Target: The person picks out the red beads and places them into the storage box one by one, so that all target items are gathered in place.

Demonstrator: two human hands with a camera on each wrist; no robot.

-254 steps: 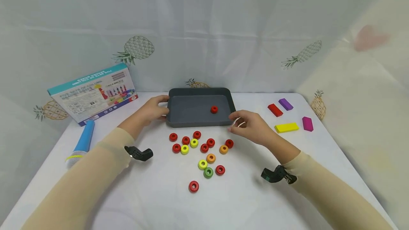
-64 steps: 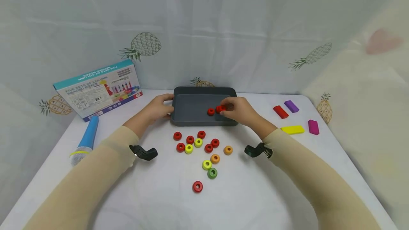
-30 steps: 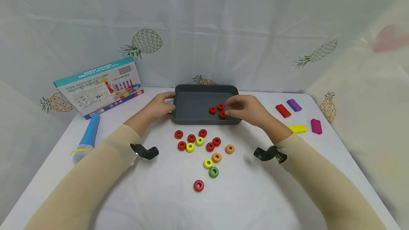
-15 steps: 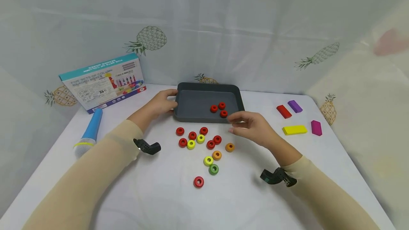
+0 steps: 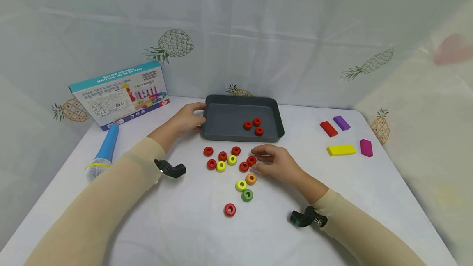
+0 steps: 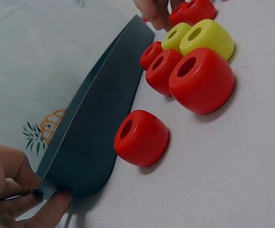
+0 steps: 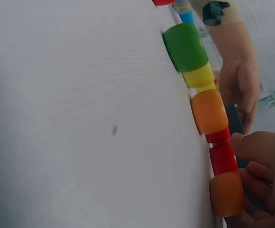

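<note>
At the left end of a dark grey tray (image 5: 244,138), my left hand (image 5: 184,119) grips the end wall, its fingertips (image 6: 56,204) against it. Three red beads (image 5: 259,131) lie in the tray. My right hand (image 5: 278,163) is low over the table, thumb and fingers parted on either side of a red bead (image 5: 251,160); firm contact cannot be told. Another red bead (image 5: 243,167) touches that one. Beneath the right hand, an orange bead (image 7: 226,194) shows only in the right wrist view. A second orange bead (image 5: 251,179) sits nearer me.
More red beads (image 5: 208,151), yellow beads (image 5: 221,166) and a green bead (image 5: 247,195) are scattered before the tray. Coloured blocks (image 5: 340,150) lie at the right. A printed box (image 5: 122,95) and a blue toy microphone (image 5: 105,147) stand and lie at the left.
Red beads in the tray rose from one to three, as two left the table. My right hand released one there, then moved back toward the table beads. My left hand stayed at the tray.
</note>
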